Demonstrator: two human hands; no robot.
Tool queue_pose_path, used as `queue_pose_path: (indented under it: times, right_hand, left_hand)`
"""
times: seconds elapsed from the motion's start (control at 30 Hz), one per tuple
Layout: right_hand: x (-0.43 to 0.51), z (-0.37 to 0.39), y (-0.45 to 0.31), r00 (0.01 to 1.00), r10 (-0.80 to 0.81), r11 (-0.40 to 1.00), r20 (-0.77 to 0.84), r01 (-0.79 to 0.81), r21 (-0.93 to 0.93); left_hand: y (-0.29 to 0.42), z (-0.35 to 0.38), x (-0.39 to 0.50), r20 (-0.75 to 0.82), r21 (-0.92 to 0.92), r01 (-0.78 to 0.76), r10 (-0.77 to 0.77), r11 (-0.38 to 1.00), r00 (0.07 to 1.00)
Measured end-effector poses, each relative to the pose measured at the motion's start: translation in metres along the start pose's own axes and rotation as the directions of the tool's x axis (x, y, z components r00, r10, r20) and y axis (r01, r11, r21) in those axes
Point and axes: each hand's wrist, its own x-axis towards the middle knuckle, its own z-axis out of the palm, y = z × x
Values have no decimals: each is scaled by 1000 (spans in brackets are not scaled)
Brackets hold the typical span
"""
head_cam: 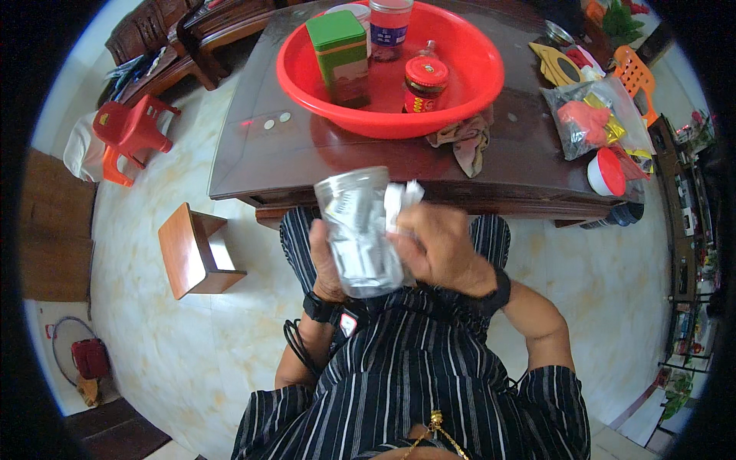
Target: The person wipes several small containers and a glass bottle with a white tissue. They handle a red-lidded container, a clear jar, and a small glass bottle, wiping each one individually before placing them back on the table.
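My left hand grips a clear plastic jar from its left side, tilted above my lap. Silvery packets seem to fill the jar, though blur hides their detail. Against its right side, my right hand pinches a crumpled white tissue. Just beyond stands a red plastic basin on a dark wooden table. Inside the basin are a green tin, a red-lidded glass jar, a clear jar with a blue label and a small glass bottle.
A crumpled rag lies by the basin's front rim. Two coins rest on the table's left. Rightward are a plastic bag and a red-and-white tub. A wooden stool and red plastic chair stand on the left floor.
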Motion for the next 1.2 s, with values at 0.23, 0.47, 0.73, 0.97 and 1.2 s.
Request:
queue_pose_path:
  times: [0.23, 0.47, 0.73, 0.97, 1.2]
  right_hand:
    - [4, -5, -15, 972, -228, 970, 62, 232, -75]
    - [3, -6, -7, 999, 8, 1000, 41, -8, 11]
    - [1, -9, -5, 978, -199, 977, 68, 203, -68]
    - [-8, -3, -5, 999, 45, 999, 29, -46, 22]
    - [-2, -10, -8, 985, -150, 976, 79, 161, -145]
  left_hand:
    - [-4, -3, -13, 26, 511, 105, -137, 853, 990]
    - [2, 6, 0, 70, 142, -40, 30, 989, 997]
    - [-5, 4, -12, 125, 313, 114, -160, 943, 979]
    - [0, 5, -1, 104, 209, -80, 59, 975, 993]
    - [-4, 2, -8, 62, 390, 170, -210, 905, 976]
